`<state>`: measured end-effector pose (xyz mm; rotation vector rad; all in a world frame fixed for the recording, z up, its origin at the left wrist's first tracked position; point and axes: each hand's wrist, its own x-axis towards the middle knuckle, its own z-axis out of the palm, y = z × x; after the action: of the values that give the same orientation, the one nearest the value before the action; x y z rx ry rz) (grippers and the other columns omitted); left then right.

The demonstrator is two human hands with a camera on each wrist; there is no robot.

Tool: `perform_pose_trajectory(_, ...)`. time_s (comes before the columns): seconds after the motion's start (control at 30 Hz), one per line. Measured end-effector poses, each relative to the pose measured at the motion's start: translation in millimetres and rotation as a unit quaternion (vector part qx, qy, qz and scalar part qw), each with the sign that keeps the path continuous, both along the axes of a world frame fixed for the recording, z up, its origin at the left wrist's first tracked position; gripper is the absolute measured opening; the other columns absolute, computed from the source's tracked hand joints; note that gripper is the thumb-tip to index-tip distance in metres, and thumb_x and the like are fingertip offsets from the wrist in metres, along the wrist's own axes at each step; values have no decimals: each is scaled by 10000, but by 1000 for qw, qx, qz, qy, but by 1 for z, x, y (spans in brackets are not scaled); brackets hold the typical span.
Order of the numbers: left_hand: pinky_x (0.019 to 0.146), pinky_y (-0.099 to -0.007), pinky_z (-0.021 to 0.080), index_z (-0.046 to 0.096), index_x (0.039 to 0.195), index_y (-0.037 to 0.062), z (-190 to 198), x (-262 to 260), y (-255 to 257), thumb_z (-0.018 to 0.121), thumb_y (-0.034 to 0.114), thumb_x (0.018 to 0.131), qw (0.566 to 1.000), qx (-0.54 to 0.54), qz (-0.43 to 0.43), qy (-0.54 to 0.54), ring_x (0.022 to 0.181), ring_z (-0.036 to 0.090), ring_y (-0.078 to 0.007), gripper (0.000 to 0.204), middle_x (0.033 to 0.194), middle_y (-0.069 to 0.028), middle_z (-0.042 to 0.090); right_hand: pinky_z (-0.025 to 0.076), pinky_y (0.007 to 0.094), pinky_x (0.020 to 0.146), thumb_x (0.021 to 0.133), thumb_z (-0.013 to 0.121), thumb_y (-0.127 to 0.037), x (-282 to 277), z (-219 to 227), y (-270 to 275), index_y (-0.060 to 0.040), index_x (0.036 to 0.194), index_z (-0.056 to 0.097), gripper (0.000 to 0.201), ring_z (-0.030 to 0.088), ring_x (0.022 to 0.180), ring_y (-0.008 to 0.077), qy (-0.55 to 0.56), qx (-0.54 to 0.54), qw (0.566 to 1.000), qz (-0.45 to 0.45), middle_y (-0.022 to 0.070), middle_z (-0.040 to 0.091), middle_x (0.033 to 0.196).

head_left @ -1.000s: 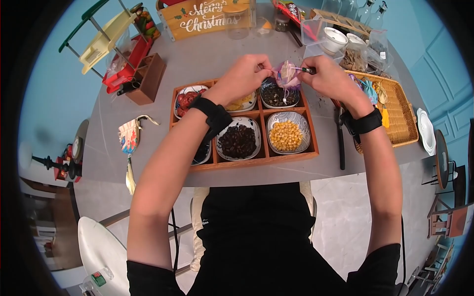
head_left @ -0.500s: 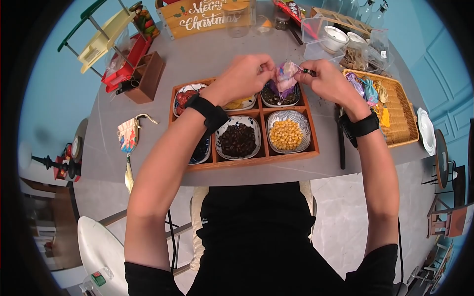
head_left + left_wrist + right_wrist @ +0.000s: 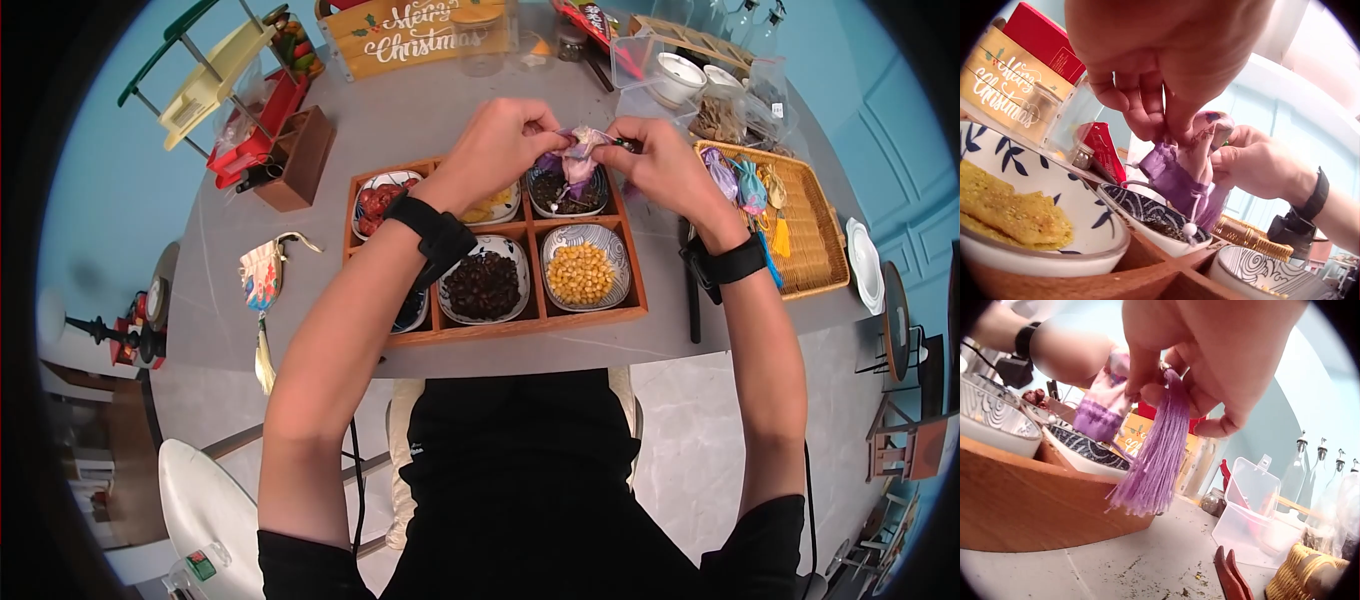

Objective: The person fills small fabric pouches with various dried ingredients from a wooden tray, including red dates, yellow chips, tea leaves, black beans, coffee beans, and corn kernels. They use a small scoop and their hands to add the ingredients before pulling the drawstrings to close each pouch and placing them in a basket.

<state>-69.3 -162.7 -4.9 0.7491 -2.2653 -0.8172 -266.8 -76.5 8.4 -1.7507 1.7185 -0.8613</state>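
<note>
Both hands pinch a pink and purple drawstring pouch [image 3: 578, 172]. It hangs with its purple gathered mouth [image 3: 1172, 178] downward over a blue-patterned bowl [image 3: 1129, 201] of dark dried leaves. White beads [image 3: 1190, 230] dangle on its cord. My left hand [image 3: 512, 138] grips the pouch cloth from the left with thumb and fingertips. From the right, my right hand [image 3: 655, 160] pinches the pouch near its other end. A purple tassel [image 3: 1163, 450] hangs down from the right fingers.
A wooden divided tray [image 3: 535, 232] holds bowls of corn kernels [image 3: 580, 275], dark dried pieces [image 3: 483, 285], yellow slices and red fruit. On the right lie a wicker basket [image 3: 815, 240] with small pouches and reddish-brown tongs [image 3: 1232, 575]. Another tasselled pouch [image 3: 262, 275] lies left.
My hands have drawn slightly closer together, with the left fingers coming onto the pouch. The pouch now hangs narrower between them, and the tassel shows below my right hand.
</note>
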Motion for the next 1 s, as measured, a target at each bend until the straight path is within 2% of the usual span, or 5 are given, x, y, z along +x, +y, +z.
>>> perform_pose_trajectory(0.2, 661, -357, 504, 699, 969, -23, -9, -7, -3, 614, 105, 875, 994, -108, -12, -13, 689, 661, -290, 181, 824, -205, 685, 453, 406, 646, 846, 654, -134, -2, -11, -8, 37, 929, 676, 191, 548, 645, 342, 84, -188, 978, 40, 249, 593, 725)
perform_pose_trajectory(0.4, 693, -394, 506, 683, 1003, -24, -7, -3, -3, 586, 104, 887, 993, -91, 29, -65, 792, 656, -383, 199, 886, -240, 666, 456, 415, 637, 835, 666, -145, -2, 3, 1, 42, 958, 676, 224, 529, 611, 363, 108, -74, 991, -37, 264, 581, 706)
perform_pose_trajectory(0.7, 659, -300, 488, 678, 1025, -45, -11, 1, -8, 599, 61, 895, 1000, 0, -16, -23, 659, 573, -144, 185, 754, -101, 668, 461, 346, 627, 830, 661, -166, -4, -3, -1, 50, 887, 679, 224, 559, 647, 161, 33, -62, 997, -30, 103, 623, 673)
perform_pose_trajectory(0.8, 686, -352, 513, 670, 980, -68, -19, -1, -12, 584, 25, 841, 996, 45, -49, 61, 712, 658, -251, 188, 801, -176, 694, 461, 338, 633, 836, 663, -189, 0, -2, 0, 49, 887, 679, 244, 554, 654, 163, 22, -55, 998, -35, 116, 625, 692)
perform_pose_trajectory(1.0, 656, -321, 506, 660, 898, -82, -13, 0, -10, 647, 78, 836, 999, 31, -21, 6, 645, 614, -179, 172, 726, -132, 677, 454, 340, 625, 832, 674, -210, 4, 4, 0, 50, 875, 677, 263, 539, 647, 148, 13, -33, 998, -49, 99, 611, 677)
